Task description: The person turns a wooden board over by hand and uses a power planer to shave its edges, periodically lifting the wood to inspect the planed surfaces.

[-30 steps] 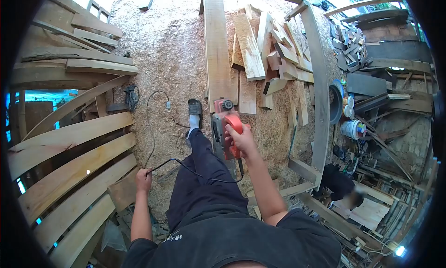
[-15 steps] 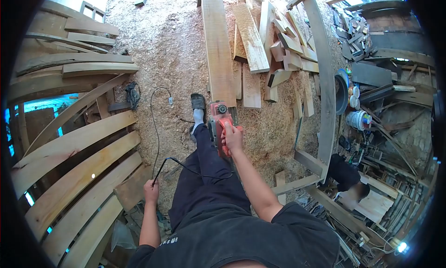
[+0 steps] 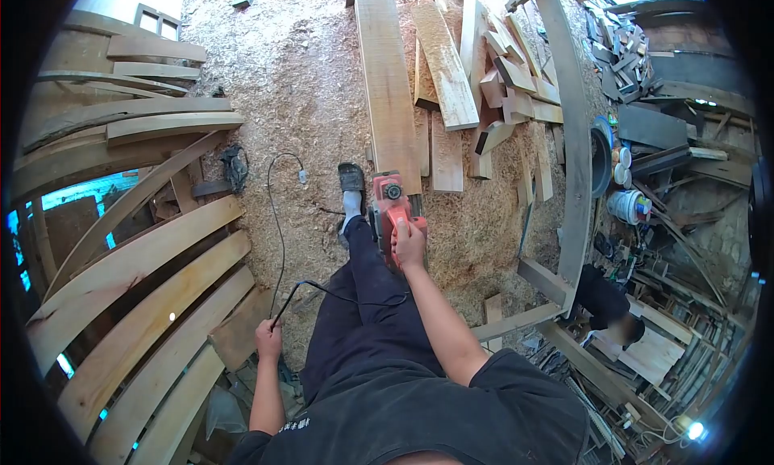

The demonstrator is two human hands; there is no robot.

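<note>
My right hand is wrapped round the handle of a red electric planer. The planer rests on the near end of a long wooden plank that runs away from me. Off to the left, my left hand is closed round a black power cord. From that hand the cord bends across my leg towards the planer, and another length runs up to a plug over the shavings. The planer's underside is hidden.
Offcuts and boards lie piled right of the plank. Long curved boards stand stacked at the left. A wooden frame spans the right side, with paint buckets beyond it. Another person is at lower right. Shavings cover the ground.
The whole scene has shifted slightly to the right in view. Both hands keep their grips, and the planer stays at the near end of the plank.
</note>
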